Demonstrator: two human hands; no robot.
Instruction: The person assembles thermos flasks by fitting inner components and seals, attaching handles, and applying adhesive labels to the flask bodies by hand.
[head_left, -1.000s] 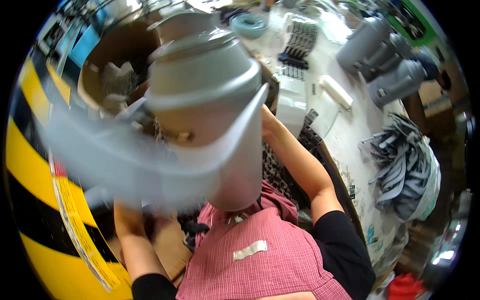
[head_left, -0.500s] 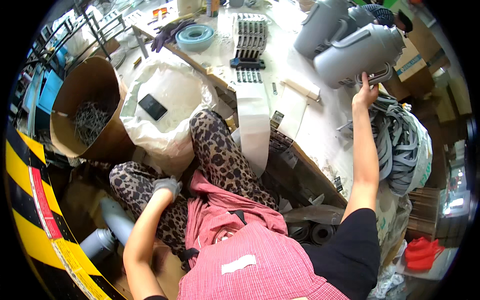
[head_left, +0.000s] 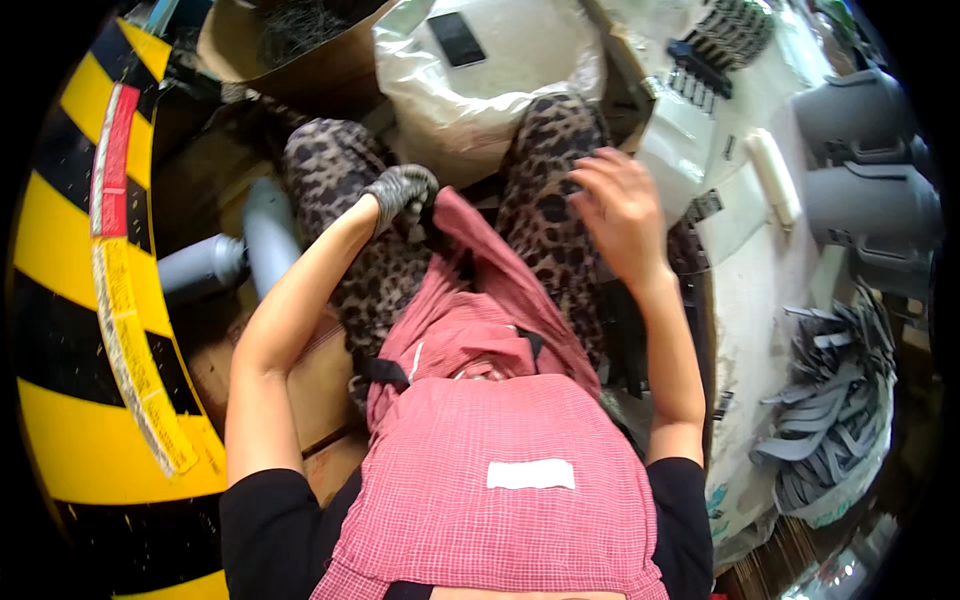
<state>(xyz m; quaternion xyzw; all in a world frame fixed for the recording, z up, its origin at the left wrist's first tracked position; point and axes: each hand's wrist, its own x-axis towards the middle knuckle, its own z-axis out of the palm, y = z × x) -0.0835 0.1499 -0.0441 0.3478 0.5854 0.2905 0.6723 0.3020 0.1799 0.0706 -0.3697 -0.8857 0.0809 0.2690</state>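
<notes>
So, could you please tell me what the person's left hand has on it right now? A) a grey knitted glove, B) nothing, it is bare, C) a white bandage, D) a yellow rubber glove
A: the left hand wears a grey knitted glove as it rests at the lap on the leopard-print trousers, while the right hand is bare.

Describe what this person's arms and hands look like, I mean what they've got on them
The left hand wears a grey knitted work glove that ends at the wrist. The right hand is bare, with no glove; no ring or watch shows. Both forearms are uncovered. Short black sleeves cover only the upper arms, and a red-and-white checked apron hangs over the front between them.
</notes>
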